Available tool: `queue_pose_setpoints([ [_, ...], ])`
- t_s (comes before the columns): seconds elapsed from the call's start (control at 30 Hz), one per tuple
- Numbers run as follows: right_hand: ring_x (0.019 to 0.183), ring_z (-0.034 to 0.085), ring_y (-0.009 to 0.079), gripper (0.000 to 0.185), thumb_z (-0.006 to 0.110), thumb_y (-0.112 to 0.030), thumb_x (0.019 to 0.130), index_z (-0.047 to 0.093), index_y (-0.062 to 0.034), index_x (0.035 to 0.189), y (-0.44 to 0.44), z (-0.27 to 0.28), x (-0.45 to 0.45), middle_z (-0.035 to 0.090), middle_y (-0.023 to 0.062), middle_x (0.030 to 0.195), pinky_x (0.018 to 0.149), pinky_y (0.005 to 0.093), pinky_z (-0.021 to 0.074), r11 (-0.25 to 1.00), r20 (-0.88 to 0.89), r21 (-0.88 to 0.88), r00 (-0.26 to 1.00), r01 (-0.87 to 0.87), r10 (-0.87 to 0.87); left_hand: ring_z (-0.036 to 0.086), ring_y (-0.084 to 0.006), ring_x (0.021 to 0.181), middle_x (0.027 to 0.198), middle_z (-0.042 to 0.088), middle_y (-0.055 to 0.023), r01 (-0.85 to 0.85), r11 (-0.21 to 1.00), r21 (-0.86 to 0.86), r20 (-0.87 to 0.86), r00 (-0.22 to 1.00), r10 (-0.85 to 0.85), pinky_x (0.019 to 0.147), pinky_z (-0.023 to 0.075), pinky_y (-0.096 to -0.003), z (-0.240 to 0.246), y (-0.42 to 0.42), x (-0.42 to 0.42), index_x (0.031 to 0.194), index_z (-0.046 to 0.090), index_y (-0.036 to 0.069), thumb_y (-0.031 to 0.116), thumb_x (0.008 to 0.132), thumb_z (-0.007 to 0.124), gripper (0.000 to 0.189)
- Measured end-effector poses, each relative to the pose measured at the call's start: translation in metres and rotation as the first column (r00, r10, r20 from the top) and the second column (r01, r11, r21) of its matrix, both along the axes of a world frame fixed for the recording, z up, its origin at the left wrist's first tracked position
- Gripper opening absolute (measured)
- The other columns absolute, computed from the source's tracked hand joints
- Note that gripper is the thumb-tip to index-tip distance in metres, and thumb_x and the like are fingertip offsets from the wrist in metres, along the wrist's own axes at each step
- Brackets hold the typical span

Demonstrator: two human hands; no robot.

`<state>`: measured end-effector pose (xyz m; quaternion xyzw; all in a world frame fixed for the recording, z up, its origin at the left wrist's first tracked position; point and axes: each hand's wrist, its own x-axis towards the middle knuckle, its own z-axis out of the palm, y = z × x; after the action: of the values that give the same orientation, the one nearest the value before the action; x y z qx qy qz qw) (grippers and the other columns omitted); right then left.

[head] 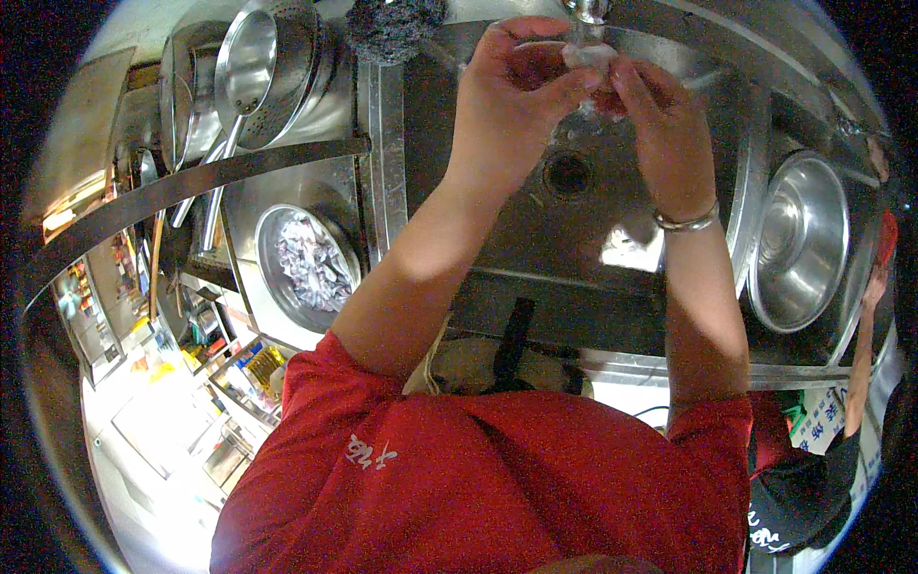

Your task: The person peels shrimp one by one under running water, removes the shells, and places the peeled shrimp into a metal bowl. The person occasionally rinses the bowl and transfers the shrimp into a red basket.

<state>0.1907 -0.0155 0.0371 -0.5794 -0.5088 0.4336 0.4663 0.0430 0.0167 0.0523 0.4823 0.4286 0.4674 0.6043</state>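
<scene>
Under the metal faucet (589,11), both hands hold a small, wet, whitish piece of what looks like food (589,54) in the stream of water. My left hand (520,82) pinches it from the left between thumb and fingers. From the other side my right hand (656,107) grips it with fingertips; a bangle (687,219) circles that wrist. Fingers hide part of the piece, so its exact kind is unclear. Beneath the hands lies a stainless steel sink (502,237) with a round drain hole (566,174).
Left of the sink, a metal bowl (344,244) holds grey-white pieces. Behind it lean a perforated steel ladle (247,57) and large strainers (290,107). A dark scouring pad (394,32) sits at the sink's back edge. At right are a steel basin (800,244) and another person in a dark cap (803,495).
</scene>
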Motion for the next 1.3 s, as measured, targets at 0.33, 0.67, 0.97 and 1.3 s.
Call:
queue_pose_setpoints([
  [0.33,0.084,0.063,0.0141,0.023,0.059,-0.020,0.089,0.062,-0.0029,0.103,-0.001,-0.002,-0.008,0.066,0.0062,0.095,0.076,0.0256,0.0482,0.966,0.116,0.234,0.984,0.105,-0.135,0.062,-0.0137,0.078,0.085,0.065,-0.0084,-0.026,0.985,0.171,-0.235,0.970,0.067,0.067,0.0503,-0.0236,-0.004,0.003,0.001,0.102,0.050,0.002,-0.001,0.074,0.069,0.034],
  [0.67,0.087,0.060,0.0106,0.018,0.062,-0.017,0.086,0.064,-0.0044,0.098,0.007,-0.004,-0.005,0.066,0.0041,0.093,0.077,0.0236,0.0463,0.981,0.100,0.181,0.991,0.068,-0.087,0.062,-0.0133,0.078,0.084,0.063,-0.0075,-0.042,0.986,0.163,-0.184,0.980,0.073,0.069,0.0506,-0.0241,-0.010,0.009,0.004,0.098,0.051,0.002,-0.002,0.073,0.070,0.032],
  [0.97,0.082,0.060,0.0118,0.026,0.057,-0.027,0.089,0.062,-0.0043,0.101,0.019,-0.008,0.002,0.064,0.0039,0.093,0.075,0.0235,0.0462,0.989,0.226,0.145,0.974,-0.008,-0.026,0.060,-0.0122,0.078,0.085,0.062,-0.0053,-0.031,1.000,0.002,-0.100,0.995,0.031,0.071,0.0501,-0.0244,-0.021,0.010,0.000,0.099,0.053,0.002,0.002,0.078,0.068,0.026],
  [1.3,0.080,0.061,0.0273,0.025,0.059,-0.025,0.082,0.061,-0.0045,0.096,0.083,-0.050,0.030,0.063,0.0132,0.087,0.076,0.0396,0.0491,0.979,0.921,0.050,0.389,-0.199,0.032,0.060,-0.0152,0.084,0.096,0.060,-0.0048,0.105,0.949,-0.298,0.313,0.950,-0.007,0.079,0.0522,-0.0297,-0.011,0.001,-0.006,0.105,0.055,0.005,0.003,0.084,0.060,0.022],
])
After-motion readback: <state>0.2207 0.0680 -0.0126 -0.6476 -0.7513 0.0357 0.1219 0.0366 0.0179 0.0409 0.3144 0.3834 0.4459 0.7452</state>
